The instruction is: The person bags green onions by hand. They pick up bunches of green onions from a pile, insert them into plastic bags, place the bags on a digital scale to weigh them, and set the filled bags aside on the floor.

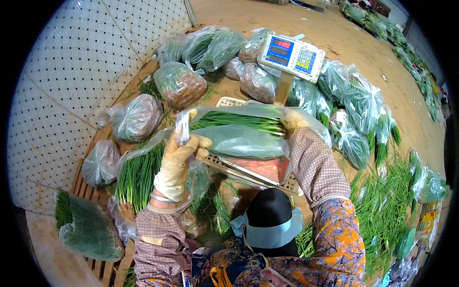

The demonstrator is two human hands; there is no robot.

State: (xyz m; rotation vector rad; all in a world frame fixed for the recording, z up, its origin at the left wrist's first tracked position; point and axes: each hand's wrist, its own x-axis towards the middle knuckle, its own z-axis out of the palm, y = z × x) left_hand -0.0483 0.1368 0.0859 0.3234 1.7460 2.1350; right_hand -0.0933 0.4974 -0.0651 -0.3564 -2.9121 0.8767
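Note:
A clear plastic bag [244, 143] lies over a crate on the scale, with a bundle of green onions or chives [236, 121] in its opening, white ends to the right. My left hand [184, 147], in a pale yellow glove, grips the gathered left edge of the plastic. My right hand [296, 120], gloved too, is at the bundle's white ends, its fingers partly hidden by plastic. Below the bag show a red-surfaced tray [258, 168] and the beige plastic crate [294, 186]. The scale's display head [291, 56] stands behind on a post, its red digits lit.
Filled bags of greens [220, 48] and tied bags [137, 117] surround the scale. More bagged greens [362, 100] lie at right, beside loose green stalks [383, 211]. An open bag of greens [140, 175] stands left of my left forearm. A wooden pallet [104, 267] is at lower left.

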